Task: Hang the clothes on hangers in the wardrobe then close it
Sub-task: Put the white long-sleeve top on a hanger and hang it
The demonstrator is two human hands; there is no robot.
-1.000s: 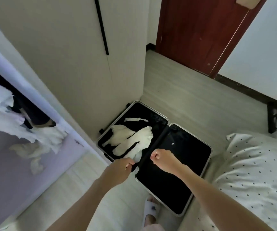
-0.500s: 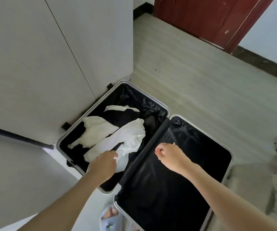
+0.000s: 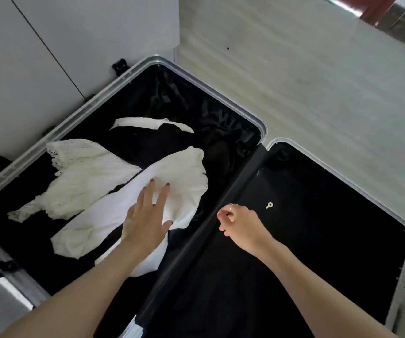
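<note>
An open silver-rimmed suitcase [image 3: 257,123] with black lining lies on the floor. Its left half holds a plain white garment [image 3: 186,172], a white lace garment [image 3: 86,172] and a black garment with a white collar [image 3: 147,140]. My left hand [image 3: 147,215] lies flat on the plain white garment, fingers straight and spread. My right hand [image 3: 240,223] hovers over the suitcase's hinge strip [image 3: 221,215], fingers loosely curled, holding nothing. The right half of the suitcase [image 3: 330,228] shows only black lining. The wardrobe's white doors [image 3: 50,45] stand shut behind the suitcase.
Pale wood-look floor [image 3: 318,81] spreads to the right and beyond the suitcase. A strip of dark red door [image 3: 377,8] shows at the top right. A small metal zip pull [image 3: 269,205] lies on the right lining.
My view has dropped closer to the suitcase. My left hand has opened and moved forward onto the plain white garment. My right hand has stayed over the hinge strip.
</note>
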